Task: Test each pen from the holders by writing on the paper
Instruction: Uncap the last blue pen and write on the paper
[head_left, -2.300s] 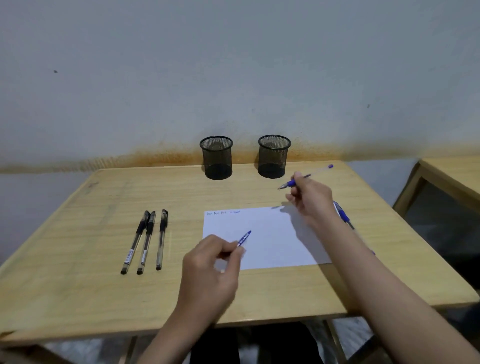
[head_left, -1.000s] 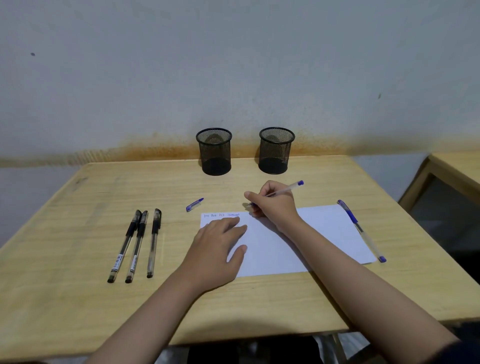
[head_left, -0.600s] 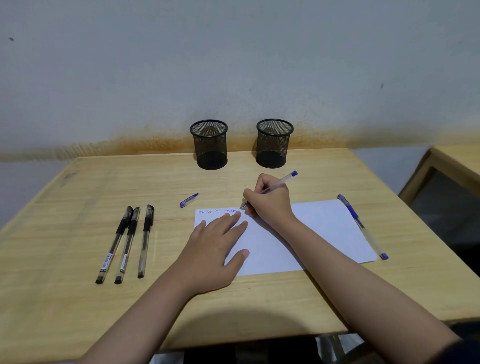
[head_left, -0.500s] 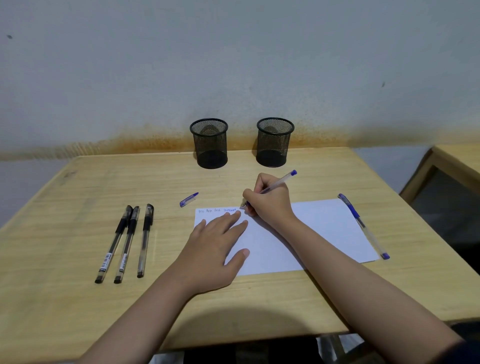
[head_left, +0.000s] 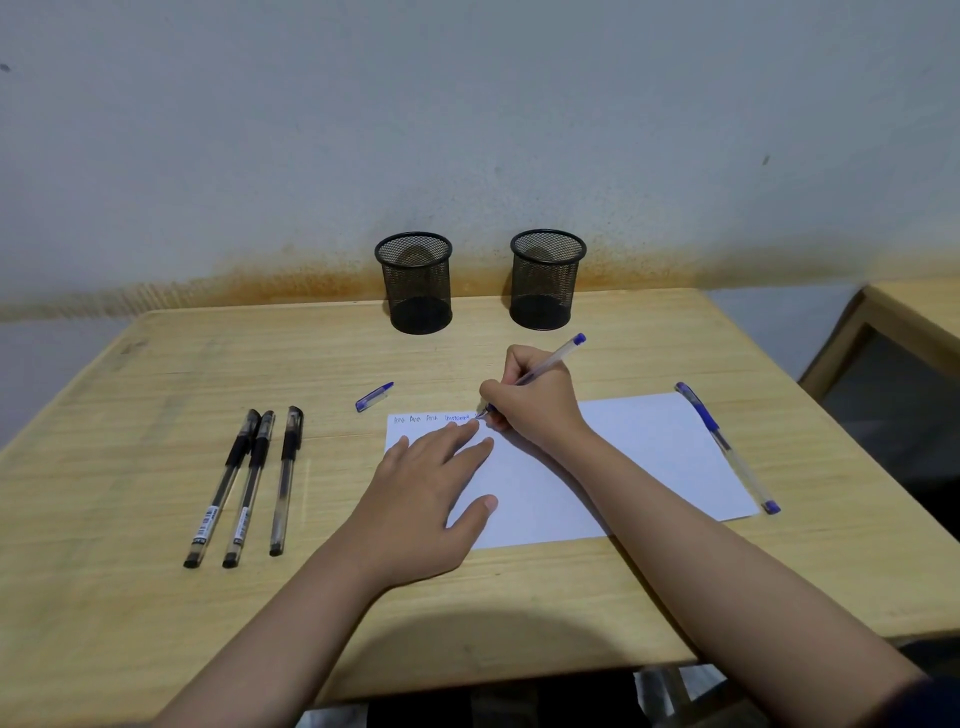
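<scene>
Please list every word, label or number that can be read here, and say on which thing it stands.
No text can be read with certainty.
Paper: a line of blue handwriting along the top edge, about four short words, too small to read.
Two black pens, the left ones of three: white labels with dark print, too blurred to read.
Holders, blue pens, cap: no text visible.

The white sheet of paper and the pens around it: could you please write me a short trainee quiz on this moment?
1. True or false: the left hand lies flat on the white sheet of paper.
2. How many black capped pens lie side by side left of the paper?
3. The loose blue pen cap lies: A) in a black mesh holder, B) on the wooden table, C) on the paper.

Key: 1 true. 2 three. 3 B. The right hand grips the uncapped blue pen, tip at the paper.
</scene>
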